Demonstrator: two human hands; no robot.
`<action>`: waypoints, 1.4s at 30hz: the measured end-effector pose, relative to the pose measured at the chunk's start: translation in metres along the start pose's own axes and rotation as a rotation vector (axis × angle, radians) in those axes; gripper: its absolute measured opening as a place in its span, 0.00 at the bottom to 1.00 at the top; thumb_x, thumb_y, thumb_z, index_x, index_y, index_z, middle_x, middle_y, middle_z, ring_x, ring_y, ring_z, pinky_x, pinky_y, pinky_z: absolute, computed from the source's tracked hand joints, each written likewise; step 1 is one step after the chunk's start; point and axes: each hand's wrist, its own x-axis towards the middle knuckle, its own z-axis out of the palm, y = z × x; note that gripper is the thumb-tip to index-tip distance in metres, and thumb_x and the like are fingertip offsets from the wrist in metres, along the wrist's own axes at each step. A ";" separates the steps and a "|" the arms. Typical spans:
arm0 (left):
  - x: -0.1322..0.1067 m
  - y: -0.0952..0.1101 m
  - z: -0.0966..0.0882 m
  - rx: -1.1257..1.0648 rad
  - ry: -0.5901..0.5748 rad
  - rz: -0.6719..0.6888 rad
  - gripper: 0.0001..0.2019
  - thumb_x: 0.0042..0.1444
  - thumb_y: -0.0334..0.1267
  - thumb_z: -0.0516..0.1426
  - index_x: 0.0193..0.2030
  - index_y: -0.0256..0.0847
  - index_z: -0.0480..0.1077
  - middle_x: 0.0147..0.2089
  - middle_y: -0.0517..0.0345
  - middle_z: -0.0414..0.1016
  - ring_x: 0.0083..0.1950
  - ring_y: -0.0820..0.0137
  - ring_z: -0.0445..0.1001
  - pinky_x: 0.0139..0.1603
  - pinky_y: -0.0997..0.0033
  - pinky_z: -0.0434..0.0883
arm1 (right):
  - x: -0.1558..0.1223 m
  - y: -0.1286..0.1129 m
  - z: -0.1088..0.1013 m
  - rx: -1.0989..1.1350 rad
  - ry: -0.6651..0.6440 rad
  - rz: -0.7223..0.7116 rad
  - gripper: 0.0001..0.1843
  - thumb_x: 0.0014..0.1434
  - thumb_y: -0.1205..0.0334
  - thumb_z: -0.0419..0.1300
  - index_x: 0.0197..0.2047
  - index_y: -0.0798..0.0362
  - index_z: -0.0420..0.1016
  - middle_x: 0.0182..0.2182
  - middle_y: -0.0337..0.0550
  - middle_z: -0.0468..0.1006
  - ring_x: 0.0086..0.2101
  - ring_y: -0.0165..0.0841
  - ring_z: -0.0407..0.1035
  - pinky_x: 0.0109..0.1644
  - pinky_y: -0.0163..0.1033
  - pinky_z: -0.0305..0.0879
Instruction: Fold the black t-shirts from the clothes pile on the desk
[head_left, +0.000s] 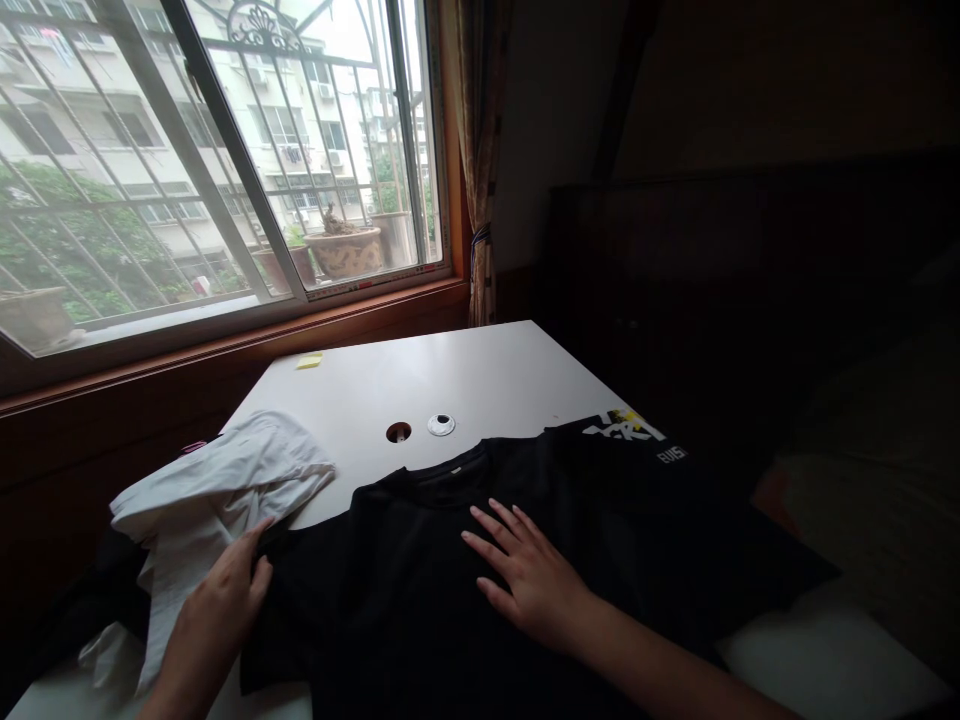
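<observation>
A black T-shirt (pixel 420 590) lies spread over the table, its neckline toward the window and a white and yellow print on its right sleeve area. My right hand (pixel 529 580) rests flat on the shirt's chest below the collar, fingers spread and holding nothing. At the shirt's left sleeve, my left hand (pixel 221 600) has the sleeve's edge between thumb and index finger; its other fingers are hidden. Just beyond that hand, a crumpled white garment (pixel 232 470) hangs over the table's left side.
The white table (pixel 480 365) stands below a barred window (pixel 300 150). On it are a round cable hole (pixel 399 432), its white cover (pixel 442 425) and a yellow sticky note (pixel 309 360). A tied curtain (pixel 481 180) hangs behind. Dark furniture (pixel 660 270) fills the right side.
</observation>
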 end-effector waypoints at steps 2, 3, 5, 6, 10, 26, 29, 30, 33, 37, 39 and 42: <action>-0.003 0.001 -0.010 0.069 -0.004 -0.030 0.24 0.67 0.40 0.46 0.68 0.48 0.62 0.63 0.51 0.73 0.53 0.58 0.79 0.41 0.66 0.74 | -0.002 0.000 -0.001 -0.015 -0.008 -0.002 0.31 0.71 0.45 0.51 0.74 0.36 0.54 0.75 0.37 0.46 0.73 0.48 0.38 0.74 0.62 0.38; -0.005 0.002 -0.015 0.111 -0.014 -0.039 0.23 0.67 0.40 0.46 0.68 0.49 0.63 0.61 0.52 0.73 0.48 0.59 0.80 0.37 0.66 0.73 | -0.002 0.000 -0.002 -0.024 -0.011 -0.002 0.31 0.71 0.45 0.50 0.74 0.37 0.54 0.75 0.38 0.46 0.73 0.49 0.39 0.74 0.63 0.38; -0.011 0.006 -0.023 0.199 -0.008 -0.029 0.22 0.68 0.40 0.45 0.65 0.48 0.66 0.56 0.52 0.75 0.43 0.60 0.79 0.33 0.66 0.71 | -0.001 0.003 -0.005 -0.044 -0.014 0.000 0.32 0.70 0.44 0.52 0.73 0.38 0.56 0.74 0.39 0.49 0.72 0.50 0.41 0.74 0.63 0.40; -0.013 0.008 -0.025 0.245 0.013 -0.015 0.22 0.68 0.39 0.44 0.64 0.47 0.68 0.52 0.52 0.75 0.44 0.59 0.78 0.34 0.65 0.71 | 0.000 0.005 -0.008 -0.055 -0.011 0.006 0.32 0.69 0.44 0.53 0.73 0.39 0.58 0.74 0.39 0.51 0.72 0.50 0.43 0.74 0.63 0.41; -0.016 0.017 -0.031 0.365 0.136 0.074 0.21 0.66 0.37 0.45 0.59 0.42 0.74 0.50 0.46 0.74 0.50 0.52 0.72 0.42 0.57 0.73 | 0.013 0.023 -0.022 -0.108 0.062 0.052 0.32 0.67 0.46 0.56 0.71 0.45 0.63 0.72 0.44 0.58 0.70 0.50 0.51 0.73 0.58 0.47; 0.035 0.143 0.081 0.181 -0.121 0.463 0.30 0.71 0.52 0.46 0.75 0.42 0.53 0.78 0.52 0.47 0.78 0.54 0.47 0.75 0.39 0.49 | 0.083 0.099 -0.021 -0.164 0.075 0.137 0.36 0.72 0.39 0.39 0.75 0.47 0.52 0.74 0.47 0.49 0.72 0.42 0.43 0.75 0.55 0.40; 0.055 0.143 0.078 0.182 -0.175 0.473 0.31 0.71 0.53 0.45 0.76 0.43 0.50 0.78 0.54 0.43 0.79 0.56 0.44 0.75 0.39 0.46 | 0.083 0.109 -0.022 -0.186 0.069 0.216 0.38 0.71 0.37 0.37 0.76 0.49 0.51 0.75 0.48 0.47 0.73 0.42 0.41 0.75 0.55 0.39; 0.061 0.143 0.077 0.183 -0.191 0.474 0.31 0.72 0.54 0.44 0.76 0.43 0.49 0.78 0.55 0.42 0.79 0.56 0.43 0.75 0.38 0.46 | 0.084 0.113 -0.021 -0.192 0.069 0.239 0.39 0.71 0.37 0.37 0.76 0.49 0.51 0.75 0.48 0.46 0.73 0.42 0.41 0.75 0.55 0.40; 0.071 0.142 0.075 0.193 -0.226 0.472 0.32 0.72 0.54 0.44 0.77 0.44 0.47 0.79 0.56 0.41 0.79 0.57 0.41 0.75 0.38 0.44 | 0.083 0.122 -0.021 -0.220 0.070 0.280 0.39 0.71 0.38 0.37 0.75 0.50 0.52 0.75 0.47 0.46 0.73 0.42 0.42 0.74 0.55 0.41; 0.073 0.137 0.076 0.200 -0.230 0.483 0.31 0.72 0.54 0.44 0.77 0.46 0.47 0.79 0.56 0.41 0.79 0.56 0.41 0.75 0.37 0.44 | 0.077 0.144 -0.031 -0.288 0.098 0.290 0.37 0.70 0.39 0.41 0.73 0.52 0.58 0.73 0.49 0.53 0.72 0.45 0.46 0.74 0.55 0.41; 0.071 0.133 0.075 0.203 -0.225 0.480 0.31 0.72 0.54 0.44 0.77 0.46 0.47 0.79 0.55 0.41 0.79 0.56 0.41 0.75 0.37 0.44 | 0.069 0.163 -0.040 -0.320 0.156 0.316 0.35 0.70 0.41 0.43 0.71 0.51 0.62 0.72 0.49 0.58 0.71 0.48 0.48 0.73 0.59 0.43; 0.069 0.128 0.071 0.218 -0.228 0.467 0.31 0.72 0.54 0.44 0.77 0.45 0.45 0.79 0.55 0.41 0.79 0.56 0.41 0.75 0.36 0.44 | 0.049 0.198 -0.051 -0.353 0.288 0.379 0.30 0.70 0.45 0.45 0.68 0.49 0.67 0.69 0.48 0.63 0.68 0.49 0.55 0.71 0.60 0.49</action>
